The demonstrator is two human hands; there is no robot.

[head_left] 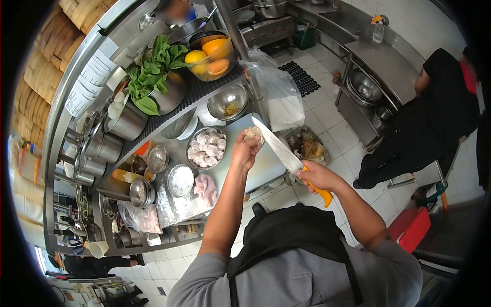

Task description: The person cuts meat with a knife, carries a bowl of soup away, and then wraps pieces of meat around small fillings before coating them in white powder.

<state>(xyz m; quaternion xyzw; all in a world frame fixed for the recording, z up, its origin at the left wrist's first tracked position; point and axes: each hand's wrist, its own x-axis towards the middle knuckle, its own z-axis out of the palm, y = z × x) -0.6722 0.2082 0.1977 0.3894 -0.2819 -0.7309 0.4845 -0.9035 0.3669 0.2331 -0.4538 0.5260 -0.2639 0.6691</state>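
My right hand (318, 177) is closed around the yellow handle of a long, wide-bladed kitchen knife (279, 147). Its blade points up and left, with the tip close to my left hand (245, 151). Between the fingers of that hand is a pale, brownish lump (254, 134); its exact kind cannot be made out. Both hands are over a light cutting board (266, 166). To the left sit a bowl of flour-dusted raw meat pieces (206, 148), a bowl of white powder (180, 180) and a raw pink piece of meat (205, 190) on the steel counter.
Above the counter, a shelf carries leafy greens (148, 77), a tub of citrus fruit (210, 59) and pots (125, 120). A metal bowl (228, 101) stands behind the board. Right of it are a plastic bag (279, 97) and a scrap bin (309, 145). Another person (424, 112) stands at right.
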